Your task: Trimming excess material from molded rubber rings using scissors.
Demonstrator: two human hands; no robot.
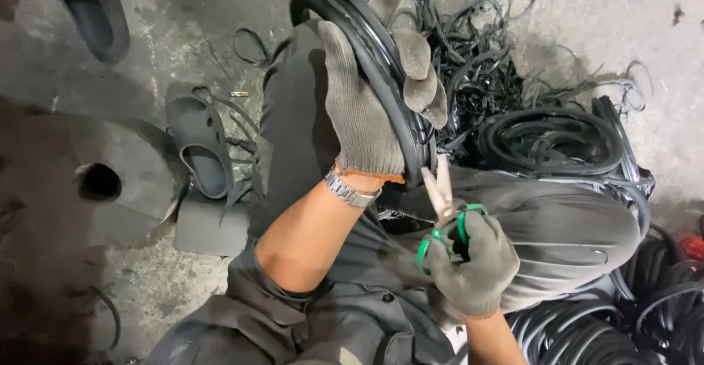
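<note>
My left hand (370, 93), in a grey knit glove, grips a black rubber ring (367, 35) and holds it upright above my knee. A metal watch sits on that wrist. My right hand (473, 262), also gloved, holds green-handled scissors (442, 211). The blades point up and touch the lower edge of the ring. Both hands work over my lap in dark grey trousers.
A heap of black rubber trimmings (484, 57) and several coiled rubber rings (550, 141) lie on the concrete floor to the right. More rings (587, 332) lie at the lower right. Dark sandals (198, 141) (92, 9) lie at the left beside a round disc with a hole (99, 181).
</note>
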